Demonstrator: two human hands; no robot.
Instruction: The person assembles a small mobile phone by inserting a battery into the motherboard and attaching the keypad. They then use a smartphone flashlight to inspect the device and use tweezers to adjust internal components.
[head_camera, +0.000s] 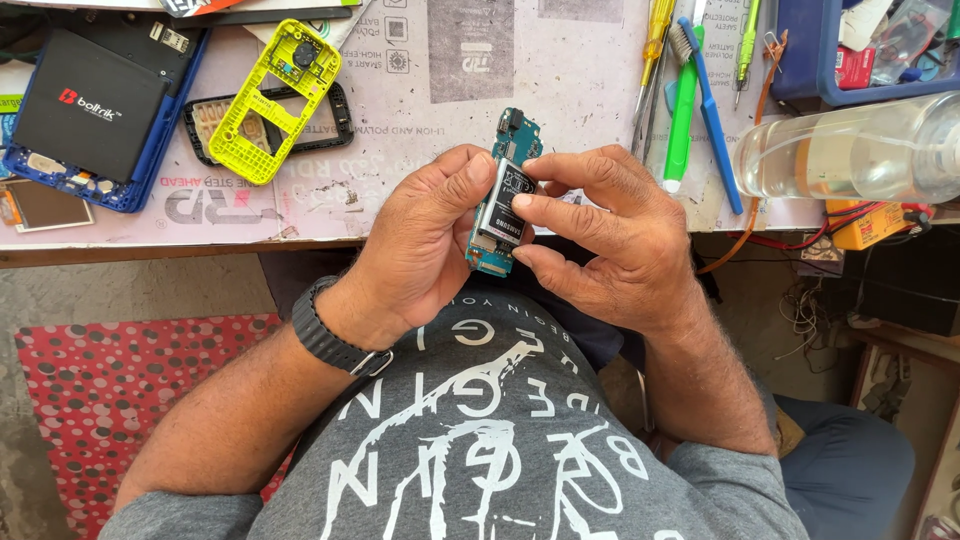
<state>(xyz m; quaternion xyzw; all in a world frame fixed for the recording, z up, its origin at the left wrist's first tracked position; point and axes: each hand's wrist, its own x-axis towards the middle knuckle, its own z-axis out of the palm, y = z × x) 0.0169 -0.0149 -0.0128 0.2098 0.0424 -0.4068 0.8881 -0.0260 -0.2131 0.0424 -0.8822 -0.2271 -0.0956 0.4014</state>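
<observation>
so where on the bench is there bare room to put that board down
Freest patch: the mat between the yellow frame and the tools, just beyond the left hand and right hand holding the board. Far left is crowded by the black battery; right by the bottle and blue tray.

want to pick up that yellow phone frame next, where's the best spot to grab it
Judging by its pose, pinch one long side rail of the yellow phone frame, coming from above. It lies flat and tilted on the table, over a black frame; the open middle leaves thin rails a finger can hook. Both hands are busy.
</observation>
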